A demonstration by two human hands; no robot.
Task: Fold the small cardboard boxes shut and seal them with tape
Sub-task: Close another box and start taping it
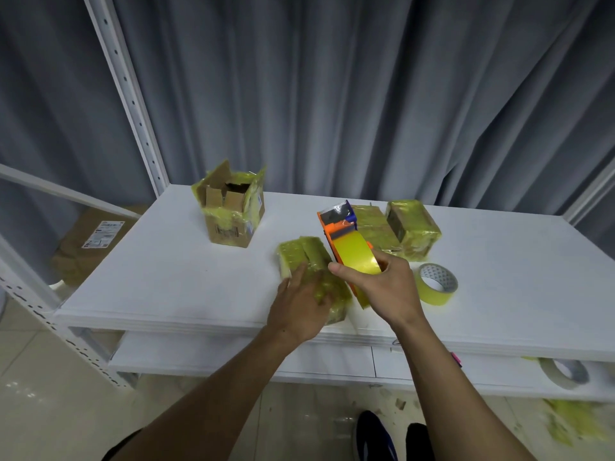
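A small box wrapped in yellow tape [304, 257] lies near the front edge of the white table [166, 281]. My left hand [299, 304] presses flat on its near end, fingers spread. My right hand [379, 287] grips an orange tape dispenser [346, 241] loaded with a yellow roll, held just right of and above that box. An open cardboard box [229, 211] with raised flaps stands at the back left. Two taped boxes sit at the back right, one flat [376, 227] and one taller [414, 227].
A loose roll of yellow tape [436, 283] lies on the table right of my right hand. Another tape roll [564, 372] sits on the lower shelf at right. A white rack post [133, 108] rises at left, with grey curtains behind. Tape scraps litter the floor.
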